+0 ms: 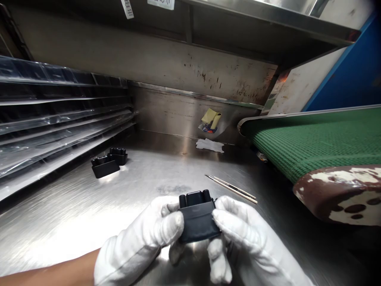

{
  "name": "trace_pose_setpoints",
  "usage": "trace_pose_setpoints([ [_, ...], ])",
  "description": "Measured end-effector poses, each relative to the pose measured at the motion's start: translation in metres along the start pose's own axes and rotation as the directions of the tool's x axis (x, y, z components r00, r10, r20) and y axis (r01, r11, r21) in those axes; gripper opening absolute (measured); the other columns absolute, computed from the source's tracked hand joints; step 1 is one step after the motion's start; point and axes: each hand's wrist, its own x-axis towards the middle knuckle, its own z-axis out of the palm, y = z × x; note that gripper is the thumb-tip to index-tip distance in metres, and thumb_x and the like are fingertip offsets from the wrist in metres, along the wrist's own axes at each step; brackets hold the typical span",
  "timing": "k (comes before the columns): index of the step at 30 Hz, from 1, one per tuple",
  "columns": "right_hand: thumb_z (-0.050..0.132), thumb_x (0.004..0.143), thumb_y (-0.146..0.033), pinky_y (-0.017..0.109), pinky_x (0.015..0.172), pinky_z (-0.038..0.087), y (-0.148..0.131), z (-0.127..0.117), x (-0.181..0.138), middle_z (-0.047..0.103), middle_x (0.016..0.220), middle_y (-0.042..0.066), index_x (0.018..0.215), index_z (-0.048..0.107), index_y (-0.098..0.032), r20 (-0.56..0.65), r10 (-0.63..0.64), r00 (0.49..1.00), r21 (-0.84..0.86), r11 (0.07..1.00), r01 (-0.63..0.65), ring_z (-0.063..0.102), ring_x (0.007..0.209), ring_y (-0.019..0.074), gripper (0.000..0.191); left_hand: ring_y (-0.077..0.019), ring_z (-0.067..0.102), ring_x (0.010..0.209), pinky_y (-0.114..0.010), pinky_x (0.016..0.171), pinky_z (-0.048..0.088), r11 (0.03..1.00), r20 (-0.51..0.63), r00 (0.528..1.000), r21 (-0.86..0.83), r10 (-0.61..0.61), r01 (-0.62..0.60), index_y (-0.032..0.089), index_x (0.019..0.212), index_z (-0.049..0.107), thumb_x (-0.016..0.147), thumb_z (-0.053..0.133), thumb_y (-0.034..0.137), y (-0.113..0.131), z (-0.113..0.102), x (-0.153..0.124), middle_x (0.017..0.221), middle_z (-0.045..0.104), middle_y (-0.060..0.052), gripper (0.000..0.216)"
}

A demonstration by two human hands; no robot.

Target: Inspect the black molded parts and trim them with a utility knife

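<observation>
**Both gloved hands on one black part, low over the steel bench**

We open wide on the steel bench (pixel 74 214), running far back to the wall. On the right sits the green conveyor belt (pixel 315 143); on the left, the stack of clear trays (pixel 53 119). Nearer in, our left hand (pixel 143 242) and right hand (pixel 247 242), both in white gloves, pinch the black plastic housing (pixel 198 216) from either side, thumbs pressed on its face, the other fingers curled beneath. It hangs just above the near edge of the bench. We judge an even grip on both ends best here, thumbs clear of the top sockets. Far left lie two more black housings (pixel 108 162), touching. Smallest, two thin sticks (pixel 232 188) lie just beyond our right hand.
</observation>
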Motion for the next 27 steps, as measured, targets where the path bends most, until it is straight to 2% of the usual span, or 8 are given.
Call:
trace_pose_setpoints([
  [4, 0.078, 0.081, -0.042, 0.013, 0.046, 0.037, 0.001, -0.002, 0.003, 0.066, 0.058, 0.001, 0.079, 0.047, -0.017, 0.022, -0.007, 1.0, -0.006, 1.0, 0.007, 0.061, 0.049, 0.008, 0.04, -0.0272, 0.065, 0.08, -0.029, 0.062, 0.036, 0.996, 0.006, 1.0, -0.086, 0.027, -0.026, 0.017, 0.11, 0.07, 0.085, 0.065, 0.051, 0.004, 0.006, 0.004, 0.083, 0.072, -0.011, 0.043],
  [7, 0.082, 0.075, -0.045, 0.013, 0.046, 0.039, 0.003, -0.005, 0.008, 0.063, 0.056, 0.0, 0.076, 0.044, -0.017, 0.032, -0.04, 0.999, -0.074, 0.996, 0.042, 0.058, 0.045, 0.0071, 0.047, -0.0246, 0.066, 0.076, -0.031, 0.069, 0.046, 0.989, -0.004, 0.999, -0.139, 0.046, -0.046, 0.011, 0.097, 0.072, 0.081, 0.074, 0.035, 0.008, 0.012, 0.009, 0.079, 0.071, -0.012, 0.029],
  [9, 0.085, 0.07, -0.045, 0.014, 0.046, 0.041, 0.005, -0.005, 0.011, 0.063, 0.057, 0.0, 0.073, 0.044, -0.017, -0.006, -0.112, 0.994, -0.174, 0.979, 0.109, 0.058, 0.046, 0.0078, 0.05, -0.0195, 0.066, 0.07, -0.026, 0.065, 0.048, 0.985, -0.096, 0.994, -0.161, 0.05, -0.065, 0.009, 0.088, 0.072, 0.077, 0.077, 0.024, 0.008, 0.014, 0.011, 0.076, 0.07, -0.01, 0.019],
  [12, 0.082, 0.074, -0.042, 0.016, 0.048, 0.044, 0.007, -0.003, 0.013, 0.063, 0.061, 0.0, 0.072, 0.046, -0.016, -0.033, -0.239, 0.97, -0.318, 0.923, 0.217, 0.06, 0.054, 0.01, 0.044, -0.0146, 0.064, 0.064, -0.019, 0.058, 0.048, 0.98, -0.245, 0.966, -0.161, 0.077, -0.119, 0.011, 0.083, 0.071, 0.073, 0.078, 0.012, 0.005, 0.013, 0.012, 0.073, 0.07, -0.005, 0.012],
  [14, 0.08, 0.076, -0.041, 0.017, 0.049, 0.043, 0.008, -0.001, 0.013, 0.062, 0.064, -0.002, 0.075, 0.047, -0.017, -0.042, -0.292, 0.956, -0.371, 0.893, 0.256, 0.057, 0.057, 0.0103, 0.041, -0.0159, 0.066, 0.067, -0.021, 0.06, 0.051, 0.983, -0.335, 0.937, -0.109, 0.101, -0.145, 0.013, 0.086, 0.073, 0.071, 0.079, 0.009, 0.003, 0.012, 0.011, 0.078, 0.073, -0.005, 0.017],
  [17, 0.084, 0.072, -0.037, 0.015, 0.049, 0.039, 0.008, 0.0, 0.013, 0.055, 0.065, -0.005, 0.084, 0.05, -0.018, -0.068, -0.369, 0.927, -0.423, 0.852, 0.308, 0.049, 0.055, 0.0065, 0.041, -0.0225, 0.069, 0.078, -0.028, 0.068, 0.056, 0.988, -0.467, 0.876, -0.025, 0.122, -0.151, 0.015, 0.092, 0.074, 0.066, 0.085, 0.014, 0.002, 0.014, 0.007, 0.09, 0.075, -0.008, 0.028],
  [22, 0.078, 0.078, -0.035, 0.012, 0.036, 0.026, 0.004, -0.006, 0.015, 0.054, 0.058, -0.007, 0.096, 0.048, -0.018, 0.042, -0.246, 0.968, -0.262, 0.933, 0.249, 0.039, 0.037, 0.0028, 0.039, -0.0219, 0.069, 0.08, -0.029, 0.075, 0.057, 0.972, -0.554, 0.803, 0.059, 0.22, -0.226, 0.018, 0.092, 0.078, 0.057, 0.09, 0.014, 0.004, 0.019, 0.005, 0.092, 0.076, -0.007, 0.038],
  [27, 0.076, 0.08, -0.042, 0.009, 0.035, 0.033, 0.007, -0.008, 0.02, 0.059, 0.063, -0.001, 0.094, 0.052, -0.012, 0.146, -0.177, 0.973, -0.192, 0.96, 0.204, 0.05, 0.04, 0.0038, 0.041, -0.0243, 0.069, 0.081, -0.033, 0.075, 0.058, 0.952, -0.526, 0.807, 0.015, 0.268, -0.306, 0.018, 0.08, 0.079, 0.05, 0.09, 0.007, 0.003, 0.021, 0.004, 0.087, 0.075, -0.006, 0.034],
])
